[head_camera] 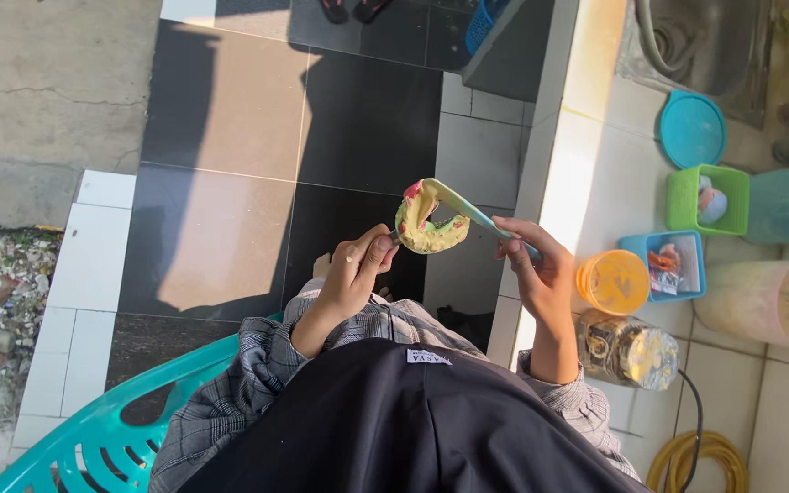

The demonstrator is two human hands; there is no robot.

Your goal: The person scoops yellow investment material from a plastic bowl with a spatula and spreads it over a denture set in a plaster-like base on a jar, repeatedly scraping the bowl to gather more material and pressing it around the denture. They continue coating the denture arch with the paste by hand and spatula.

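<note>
Holding a horseshoe-shaped dental tray [433, 222] up over the dark floor tiles [230, 137], the person is working on the mould packed inside it. The right hand [541, 274] is closed around the tray's pale teal handle, which runs out toward four o'clock; the left hand [353, 269] has thumb and fingers pinched narrow on a small tool, too slight to identify, its tip touching the tray's edge at about nine o'clock.

By my reading this is the trimming or picking stage: yellowish material with pink-red smears fills the curve, and the tool is at its rim. The next stroke would call for a steady right-hand grip and a light, short pull with the left, so nothing chips.

The tray's long axis lies from ten o'clock to four o'clock, rounded front pointing up-left, handle down-right, its open side facing the camera.

Off at three o'clock, on the white tiled tabletop [595, 137], sit an orange-lidded jar [612, 281], a blue basket [678, 265] and a green basket [707, 199], well apart from both hands. A teal chair [102, 429] shows at seven o'clock.
</note>
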